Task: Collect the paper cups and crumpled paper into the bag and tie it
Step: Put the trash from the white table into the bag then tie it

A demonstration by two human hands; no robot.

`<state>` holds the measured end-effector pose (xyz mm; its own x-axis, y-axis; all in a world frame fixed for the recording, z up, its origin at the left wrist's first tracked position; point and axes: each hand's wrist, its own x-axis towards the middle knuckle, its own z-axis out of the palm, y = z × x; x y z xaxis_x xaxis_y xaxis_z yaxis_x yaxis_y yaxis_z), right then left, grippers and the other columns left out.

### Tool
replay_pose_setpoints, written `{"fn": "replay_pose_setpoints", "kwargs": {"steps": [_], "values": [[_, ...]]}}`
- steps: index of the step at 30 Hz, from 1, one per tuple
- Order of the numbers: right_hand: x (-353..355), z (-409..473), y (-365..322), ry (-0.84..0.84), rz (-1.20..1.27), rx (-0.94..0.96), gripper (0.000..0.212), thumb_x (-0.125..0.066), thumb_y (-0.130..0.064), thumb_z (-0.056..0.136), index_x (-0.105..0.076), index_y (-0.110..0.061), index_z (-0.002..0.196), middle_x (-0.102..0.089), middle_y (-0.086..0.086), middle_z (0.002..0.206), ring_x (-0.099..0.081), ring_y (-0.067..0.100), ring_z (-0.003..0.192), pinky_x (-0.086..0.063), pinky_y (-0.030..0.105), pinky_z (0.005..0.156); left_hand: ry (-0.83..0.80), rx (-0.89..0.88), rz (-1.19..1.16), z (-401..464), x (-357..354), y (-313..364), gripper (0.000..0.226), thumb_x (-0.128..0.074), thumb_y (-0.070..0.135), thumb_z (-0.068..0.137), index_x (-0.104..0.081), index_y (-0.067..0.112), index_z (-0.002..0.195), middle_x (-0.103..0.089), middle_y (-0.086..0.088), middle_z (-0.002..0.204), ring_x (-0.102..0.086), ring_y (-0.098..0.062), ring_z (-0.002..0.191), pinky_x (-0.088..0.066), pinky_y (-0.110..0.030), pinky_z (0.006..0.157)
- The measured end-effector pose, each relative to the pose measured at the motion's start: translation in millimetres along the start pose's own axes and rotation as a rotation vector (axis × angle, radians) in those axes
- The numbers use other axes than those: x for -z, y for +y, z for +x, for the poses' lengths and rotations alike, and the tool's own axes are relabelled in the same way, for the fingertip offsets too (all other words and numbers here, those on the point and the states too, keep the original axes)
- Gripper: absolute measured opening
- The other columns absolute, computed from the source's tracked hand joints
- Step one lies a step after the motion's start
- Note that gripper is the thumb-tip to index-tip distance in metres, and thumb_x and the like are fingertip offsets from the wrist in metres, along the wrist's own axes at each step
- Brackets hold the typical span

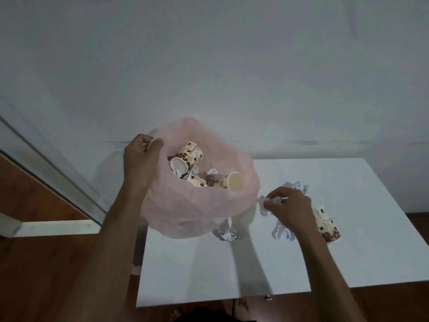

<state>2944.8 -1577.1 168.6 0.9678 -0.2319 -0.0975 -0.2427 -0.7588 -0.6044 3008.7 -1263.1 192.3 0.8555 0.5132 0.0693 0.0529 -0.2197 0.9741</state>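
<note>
A thin pink plastic bag (185, 212) is held open at its rim by the left hand (141, 159). A crumpled white paper wad (264, 205), pinched in the right hand (290, 208), is poised just right of the bag's mouth.

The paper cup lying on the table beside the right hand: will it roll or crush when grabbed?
The paper cup lies on its side, so a push would likely roll it. It looks thin and empty: probably light, and it may dent under a firm squeeze.

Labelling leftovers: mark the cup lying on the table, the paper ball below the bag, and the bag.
cup (326, 225), head view, on its printed side wall.
paper ball (226, 233), head view, on its crumpled middle.
bag (185, 205), head view, on its near pink wall.
</note>
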Motion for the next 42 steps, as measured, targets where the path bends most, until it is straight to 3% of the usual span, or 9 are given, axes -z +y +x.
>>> {"fn": "replay_pose_setpoints", "kwargs": {"steps": [6,10,13,16,22,27,30,33,42], "values": [[19.4,21.5,-75.2,0.301,0.47,0.381,0.017,-0.083,-0.03,0.076,-0.073,-0.025,0.089,-0.069,-0.002,0.098,-0.069,0.006,0.085,-0.057,0.016,0.073,0.053,-0.002,0.055,-7.8,11.4,-0.4,0.014,-0.064,0.024,0.086,-0.062,0.012,0.08,-0.055,0.001,0.062,-0.048,-0.013,0.053,-0.037,-0.024,0.053],[-13.9,26.8,-111.4,-0.208,0.353,0.523,0.045,-0.084,-0.045,0.07,-0.072,-0.032,0.112,-0.058,-0.008,0.134,-0.058,0.0,0.113,-0.053,0.019,0.092,0.053,-0.017,0.069,-13.0,9.4,0.4,0.019,-0.063,0.022,0.089,-0.061,0.004,0.084,-0.058,-0.004,0.07,-0.049,-0.009,0.055,-0.039,-0.022,0.054],[-22.7,20.1,-106.6,-0.189,0.42,0.598,0.036,-0.08,-0.043,0.076,-0.073,-0.031,0.109,-0.06,-0.011,0.133,-0.056,-0.002,0.117,-0.05,0.017,0.092,0.065,-0.004,0.059,-15.7,5.7,-0.8,0.02,-0.064,0.022,0.088,-0.061,0.003,0.084,-0.058,-0.007,0.073,-0.048,-0.012,0.06,-0.038,-0.027,0.059],[-19.8,15.9,-87.0,0.089,0.5,0.564,0.014,-0.075,-0.037,0.083,-0.075,-0.028,0.094,-0.068,-0.014,0.106,-0.061,0.005,0.105,-0.052,0.021,0.079,0.073,0.015,0.026,-18.5,-0.3,-4.4,0.017,-0.064,0.023,0.086,-0.06,0.008,0.079,-0.055,-0.005,0.07,-0.047,-0.014,0.06,-0.036,-0.028,0.059],[-29.2,-6.0,-26.9,0.45,0.762,0.282,0.021,-0.043,-0.025,0.097,-0.045,-0.01,0.082,-0.047,-0.003,0.072,-0.044,0.006,0.067,-0.036,0.02,0.061,0.102,0.002,0.039,-19.5,-8.8,-7.0,0.019,-0.062,0.022,0.087,-0.061,0.003,0.084,-0.056,-0.001,0.072,-0.047,-0.007,0.059,-0.038,-0.024,0.059],[-75.9,-28.6,32.4,0.043,0.436,0.05,0.008,-0.051,-0.031,0.088,-0.045,-0.025,0.089,-0.057,-0.004,0.082,-0.056,0.014,0.073,-0.041,0.032,0.066,0.169,-0.006,0.03,-14.5,-8.9,-7.0,0.015,-0.063,0.019,0.087,-0.061,0.005,0.083,-0.053,0.007,0.063,-0.046,0.001,0.05,-0.037,-0.022,0.057],[-96.2,-46.0,39.2,-0.203,0.193,0.021,0.043,-0.057,-0.055,0.081,-0.05,-0.029,0.114,-0.058,-0.012,0.112,-0.059,0.01,0.097,-0.049,0.033,0.08,0.181,-0.009,0.017,-14.4,-8.8,-8.0,0.019,-0.063,0.022,0.088,-0.062,0.002,0.086,-0.054,0.006,0.064,-0.045,-0.002,0.051,-0.038,-0.025,0.057],[-105.1,-54.0,28.5,-0.149,-0.028,0.128,0.077,-0.05,-0.08,0.067,-0.049,-0.032,0.127,-0.053,-0.015,0.118,-0.055,0.009,0.107,-0.052,0.034,0.081,0.177,-0.009,0.024,-14.6,-9.6,-8.5,0.02,-0.062,0.023,0.088,-0.063,0.003,0.088,-0.055,0.006,0.065,-0.047,-0.001,0.05,-0.039,-0.025,0.056],[-93.2,-33.2,49.3,-0.024,0.098,0.129,0.053,-0.079,-0.051,0.07,-0.067,-0.023,0.113,-0.066,-0.004,0.097,-0.065,0.011,0.081,-0.056,0.029,0.069,0.168,-0.008,0.008,-14.9,-8.5,-10.8,0.019,-0.063,0.024,0.087,-0.062,0.005,0.085,-0.057,0.002,0.067,-0.05,-0.012,0.059,-0.042,-0.03,0.059]]}}
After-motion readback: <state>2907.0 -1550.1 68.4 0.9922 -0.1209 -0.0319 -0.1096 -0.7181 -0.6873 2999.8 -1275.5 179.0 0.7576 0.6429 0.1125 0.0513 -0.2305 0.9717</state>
